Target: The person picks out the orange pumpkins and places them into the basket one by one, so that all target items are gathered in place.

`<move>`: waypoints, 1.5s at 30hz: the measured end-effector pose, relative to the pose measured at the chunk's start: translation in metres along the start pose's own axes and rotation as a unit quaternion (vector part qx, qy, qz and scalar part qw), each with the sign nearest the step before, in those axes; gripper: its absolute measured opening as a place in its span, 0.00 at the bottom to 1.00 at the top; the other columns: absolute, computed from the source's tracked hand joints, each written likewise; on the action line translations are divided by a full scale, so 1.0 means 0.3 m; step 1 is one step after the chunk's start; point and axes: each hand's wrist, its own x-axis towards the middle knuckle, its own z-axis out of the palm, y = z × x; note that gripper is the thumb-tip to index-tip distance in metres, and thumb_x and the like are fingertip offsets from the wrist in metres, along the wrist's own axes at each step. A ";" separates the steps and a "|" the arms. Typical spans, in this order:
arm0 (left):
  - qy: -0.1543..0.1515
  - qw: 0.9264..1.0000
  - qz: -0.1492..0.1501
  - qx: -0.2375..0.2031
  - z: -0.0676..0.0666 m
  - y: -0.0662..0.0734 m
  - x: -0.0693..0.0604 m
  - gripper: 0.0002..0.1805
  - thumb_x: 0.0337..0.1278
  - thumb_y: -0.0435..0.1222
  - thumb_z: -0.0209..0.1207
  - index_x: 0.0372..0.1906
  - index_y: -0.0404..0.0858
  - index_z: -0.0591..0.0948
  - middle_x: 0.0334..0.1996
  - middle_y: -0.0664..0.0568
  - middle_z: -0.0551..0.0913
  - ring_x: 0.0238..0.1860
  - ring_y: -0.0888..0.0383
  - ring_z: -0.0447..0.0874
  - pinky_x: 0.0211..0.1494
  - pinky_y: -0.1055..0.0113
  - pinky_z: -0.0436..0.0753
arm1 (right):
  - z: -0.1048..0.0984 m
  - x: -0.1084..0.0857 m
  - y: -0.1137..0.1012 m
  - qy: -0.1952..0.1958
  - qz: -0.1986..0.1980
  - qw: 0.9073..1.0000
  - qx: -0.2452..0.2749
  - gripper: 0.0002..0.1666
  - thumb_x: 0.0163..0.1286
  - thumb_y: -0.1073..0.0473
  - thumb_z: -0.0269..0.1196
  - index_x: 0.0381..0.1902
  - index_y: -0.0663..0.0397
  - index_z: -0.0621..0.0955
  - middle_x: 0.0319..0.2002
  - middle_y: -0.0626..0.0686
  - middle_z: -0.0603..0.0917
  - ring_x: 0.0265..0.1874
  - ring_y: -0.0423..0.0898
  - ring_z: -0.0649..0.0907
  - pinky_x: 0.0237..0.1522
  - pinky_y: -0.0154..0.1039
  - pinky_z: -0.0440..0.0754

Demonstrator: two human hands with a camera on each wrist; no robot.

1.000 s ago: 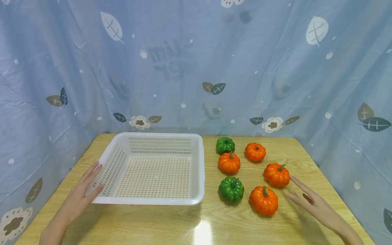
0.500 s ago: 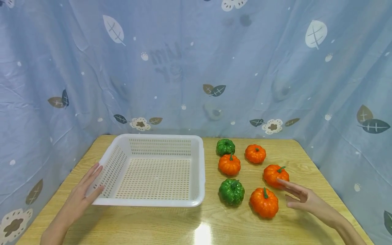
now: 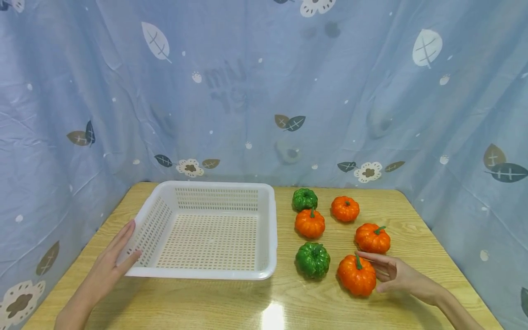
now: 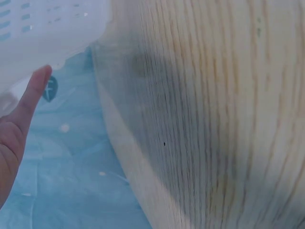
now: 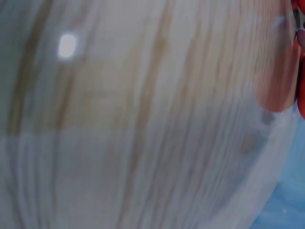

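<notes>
A white slotted basket [image 3: 268, 274] stands on the left of the table. The left hand [image 3: 108, 266] rests at its left wall, fingers straight and thumb over the front corner; the left wrist view shows part of this hand [image 4: 21, 114] beside the basket [image 4: 57, 33]. On the right, the right hand [image 3: 398, 276] is at the right side of the nearest orange pumpkin [image 3: 355, 278], its fingers reaching behind the stem and its thumb low at the side; whether it touches is unclear. In the right wrist view, orange pumpkin surface [image 5: 302, 90] shows at the right edge.
Behind are another orange pumpkin [image 3: 372, 238], one farther back [image 3: 345, 209] and one [image 3: 310, 224] beside the basket. Green pumpkins stand near the front [image 3: 312, 260] and at the back [image 3: 305, 200]. A blue patterned curtain [image 3: 247, 91] surrounds the wooden table [image 3: 206, 302].
The right hand has moved left and toward the front, from the middle-right orange pumpkin to the nearest one. The left hand has stayed at the basket.
</notes>
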 end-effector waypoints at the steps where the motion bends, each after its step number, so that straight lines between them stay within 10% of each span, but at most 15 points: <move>1: -0.002 1.000 -0.002 0.000 -0.001 0.001 0.002 0.39 0.63 0.33 0.56 0.75 0.37 0.52 0.75 0.49 0.48 0.67 0.80 0.37 0.62 0.86 0.39 | 0.003 0.004 0.000 -0.001 -0.004 1.000 -0.005 0.43 0.65 0.76 0.56 0.73 0.68 0.50 0.70 0.32 0.63 0.67 0.27 0.61 0.62 0.24 0.62; 19: -0.009 1.000 -0.005 0.001 -0.003 0.000 0.005 0.38 0.63 0.33 0.57 0.75 0.38 0.54 0.75 0.58 0.47 0.68 0.80 0.38 0.63 0.84 0.38 | 0.026 0.077 0.011 0.015 -0.011 0.998 -0.059 0.47 0.59 0.74 0.63 0.73 0.64 0.56 0.71 0.41 0.63 0.65 0.30 0.64 0.59 0.28 0.70; 25: -0.013 1.000 -0.016 -0.013 0.000 0.002 0.001 0.38 0.64 0.33 0.56 0.75 0.38 0.54 0.74 0.62 0.45 0.68 0.79 0.37 0.74 0.60 0.40 | 0.032 0.103 0.016 -0.002 -0.037 0.998 -0.055 0.46 0.58 0.75 0.63 0.72 0.67 0.56 0.72 0.48 0.63 0.66 0.31 0.64 0.60 0.28 0.68; 31: -0.004 1.000 -0.004 -0.003 0.001 0.004 0.003 0.38 0.62 0.32 0.57 0.74 0.37 0.55 0.74 0.62 0.46 0.68 0.79 0.38 0.63 0.84 0.38 | 0.054 0.111 0.023 0.002 -0.029 0.997 -0.078 0.48 0.55 0.73 0.67 0.72 0.65 0.59 0.71 0.50 0.63 0.65 0.30 0.64 0.59 0.30 0.69; 45: 0.011 1.000 0.006 0.000 0.006 0.001 0.001 0.37 0.61 0.31 0.58 0.74 0.36 0.57 0.73 0.69 0.46 0.68 0.80 0.39 0.63 0.85 0.39 | 0.083 0.101 -0.020 0.099 -0.020 0.984 -0.145 0.27 0.60 0.70 0.65 0.59 0.60 0.74 0.61 0.49 0.74 0.57 0.30 0.71 0.51 0.36 0.78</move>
